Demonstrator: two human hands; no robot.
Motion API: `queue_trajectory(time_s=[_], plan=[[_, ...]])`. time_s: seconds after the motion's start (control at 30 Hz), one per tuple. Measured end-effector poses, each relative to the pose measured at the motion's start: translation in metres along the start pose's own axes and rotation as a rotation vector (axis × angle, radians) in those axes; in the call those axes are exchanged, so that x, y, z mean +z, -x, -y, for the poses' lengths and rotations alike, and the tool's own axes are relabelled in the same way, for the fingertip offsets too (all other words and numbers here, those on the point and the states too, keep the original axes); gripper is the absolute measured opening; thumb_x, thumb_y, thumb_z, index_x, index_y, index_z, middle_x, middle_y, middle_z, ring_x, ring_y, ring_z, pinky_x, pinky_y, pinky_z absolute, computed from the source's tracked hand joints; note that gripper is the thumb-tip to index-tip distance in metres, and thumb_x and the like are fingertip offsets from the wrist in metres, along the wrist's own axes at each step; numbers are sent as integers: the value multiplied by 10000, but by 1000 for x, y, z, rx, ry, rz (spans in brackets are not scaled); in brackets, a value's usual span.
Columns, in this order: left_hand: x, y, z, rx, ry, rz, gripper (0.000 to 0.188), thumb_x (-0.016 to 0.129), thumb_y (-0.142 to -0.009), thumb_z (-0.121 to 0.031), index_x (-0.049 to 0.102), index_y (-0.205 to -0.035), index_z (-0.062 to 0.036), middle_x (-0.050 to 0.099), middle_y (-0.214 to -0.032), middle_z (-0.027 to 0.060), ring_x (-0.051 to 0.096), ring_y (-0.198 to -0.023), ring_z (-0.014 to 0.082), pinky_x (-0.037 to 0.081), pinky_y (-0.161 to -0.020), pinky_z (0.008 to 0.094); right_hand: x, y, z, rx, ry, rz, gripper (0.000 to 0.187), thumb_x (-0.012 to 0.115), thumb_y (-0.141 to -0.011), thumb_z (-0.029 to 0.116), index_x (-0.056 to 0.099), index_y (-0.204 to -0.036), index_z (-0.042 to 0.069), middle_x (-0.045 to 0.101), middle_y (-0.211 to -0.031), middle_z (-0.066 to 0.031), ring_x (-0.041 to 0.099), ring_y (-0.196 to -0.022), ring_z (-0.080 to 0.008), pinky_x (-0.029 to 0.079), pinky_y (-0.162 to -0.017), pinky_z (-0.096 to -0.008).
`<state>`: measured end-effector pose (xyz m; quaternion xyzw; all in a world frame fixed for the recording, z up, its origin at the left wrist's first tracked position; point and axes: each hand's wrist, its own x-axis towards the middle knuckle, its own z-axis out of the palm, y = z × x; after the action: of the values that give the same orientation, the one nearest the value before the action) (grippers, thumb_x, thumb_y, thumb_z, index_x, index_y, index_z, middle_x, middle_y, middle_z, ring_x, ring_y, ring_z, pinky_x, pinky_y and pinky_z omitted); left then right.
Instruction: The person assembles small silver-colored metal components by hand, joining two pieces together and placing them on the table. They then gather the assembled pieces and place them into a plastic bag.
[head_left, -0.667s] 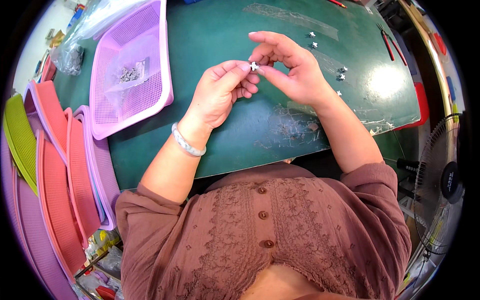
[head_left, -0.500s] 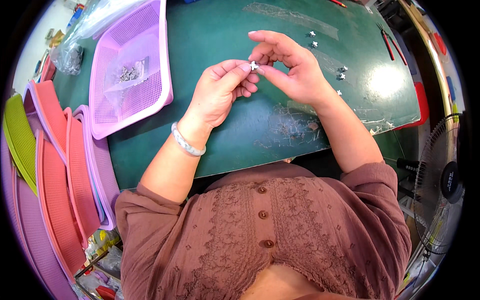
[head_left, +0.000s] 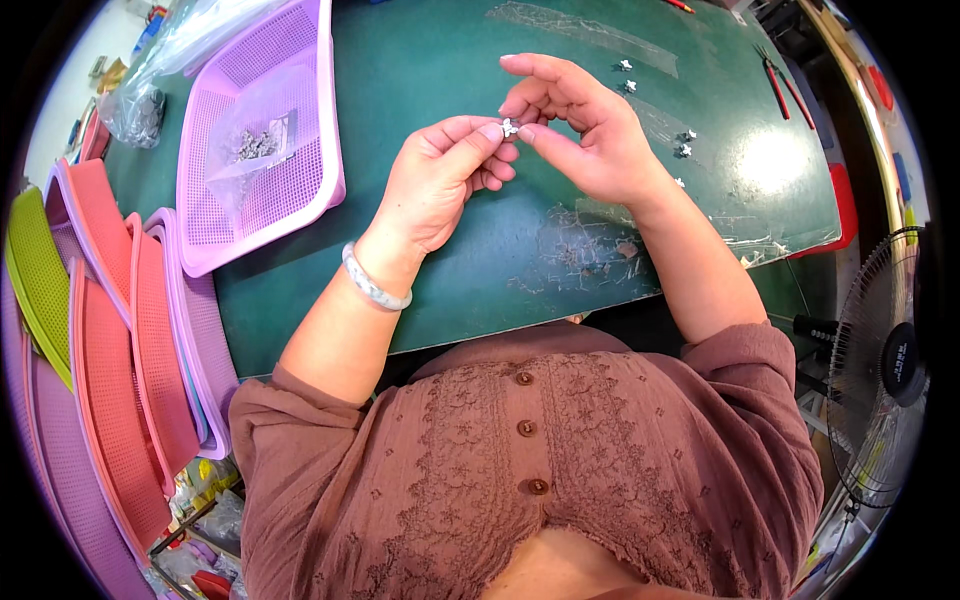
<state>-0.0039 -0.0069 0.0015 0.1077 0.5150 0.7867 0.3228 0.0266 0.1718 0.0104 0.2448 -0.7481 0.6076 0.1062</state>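
Observation:
Between the fingertips of both hands, above the green table point(head_left: 420, 290), is a small white flower-shaped piece point(head_left: 509, 128). My left hand point(head_left: 448, 180) pinches it between thumb and forefinger, the other fingers curled below. On its other side my right hand point(head_left: 585, 135) touches it with thumb and a fingertip, its forefinger raised and curved. Similar small white-and-dark pieces point(head_left: 685, 150) lie on the table to the right of my right hand, with others point(head_left: 630, 86) farther back. A pale bangle circles my left wrist.
Left of my hands stands a purple mesh basket point(head_left: 335, 170) holding a clear bag of small grey parts point(head_left: 258, 146). Stacked coloured baskets point(head_left: 120, 400) fill the left side. Red-handled pliers point(head_left: 777, 92) lie at the far right. A fan point(head_left: 875, 370) stands right of the table.
My right hand has shifted very slightly, its raised forefinger a touch higher. The small piece stays pinched between my fingertips in nearly the same place.

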Motion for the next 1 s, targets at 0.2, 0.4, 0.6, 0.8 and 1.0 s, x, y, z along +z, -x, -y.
queue_trajectory(time_s=[0.2,0.4,0.6,0.8,1.0], plan=[[0,0,2,27,31,12,183,560,-857,-116,588,-988,10,622,-822,65,579,-696,117,481,-640,225,0,0,-1,-12,11,-11,488,532,-785,-82,407,-1248,12,553,-929,-66,531,-828,-113,443,-769,-245],[-2,-2,5,36,84,70,172,533,-861,-59,569,-1010,20,620,-876,73,585,-732,125,492,-668,235,2,-2,-3,-95,65,-99,476,574,-722,-73,496,-1172,60,596,-813,-25,537,-698,-94,442,-631,-224],[-1,-1,6,52,97,62,175,534,-859,-50,562,-1017,21,617,-886,72,583,-732,123,490,-670,233,2,-3,0,-136,159,-102,474,594,-697,-61,520,-1147,71,603,-808,-17,539,-690,-107,436,-614,-234],[2,-1,4,112,-11,1,174,554,-846,-52,553,-1003,22,614,-885,81,590,-736,126,493,-668,234,2,-3,1,-166,210,-120,469,606,-692,-53,530,-1136,79,604,-806,-22,540,-690,-116,435,-609,-238],[9,1,3,243,-103,-45,134,553,-830,-2,545,-960,30,610,-874,89,606,-768,141,511,-690,246,3,-3,0,-158,147,-109,512,601,-687,-71,501,-1167,74,580,-787,-24,528,-678,-108,438,-611,-231]])
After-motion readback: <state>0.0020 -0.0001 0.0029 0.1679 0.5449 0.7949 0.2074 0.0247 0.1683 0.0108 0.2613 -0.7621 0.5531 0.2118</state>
